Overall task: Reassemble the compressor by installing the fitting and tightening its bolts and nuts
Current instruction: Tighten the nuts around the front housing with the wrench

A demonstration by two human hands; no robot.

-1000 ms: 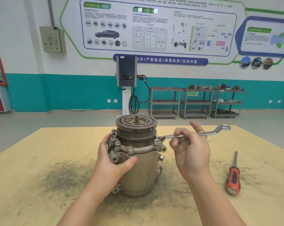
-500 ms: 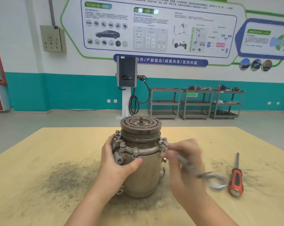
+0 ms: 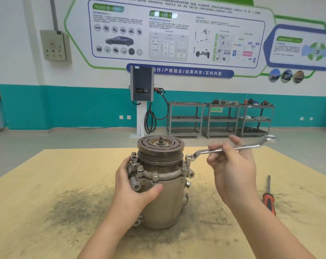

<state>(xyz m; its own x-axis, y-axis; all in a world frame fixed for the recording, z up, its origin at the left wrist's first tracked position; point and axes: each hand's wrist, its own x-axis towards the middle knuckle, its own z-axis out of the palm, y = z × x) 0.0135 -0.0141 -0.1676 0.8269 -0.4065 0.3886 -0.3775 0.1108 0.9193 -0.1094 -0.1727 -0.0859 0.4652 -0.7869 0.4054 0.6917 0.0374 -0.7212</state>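
Bright, even indoor light, soft shadows, wide-angle bending at edges, slight motion blur.

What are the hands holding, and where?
Right hand grips the wrench mid-shank. Left hand holds the compressor by its side.

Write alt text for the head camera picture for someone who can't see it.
A person's right hand holds a wrench on a bolt atop a compressor while the left hand grips its side. The compressor stands on a table; a screwdriver lies to the right.
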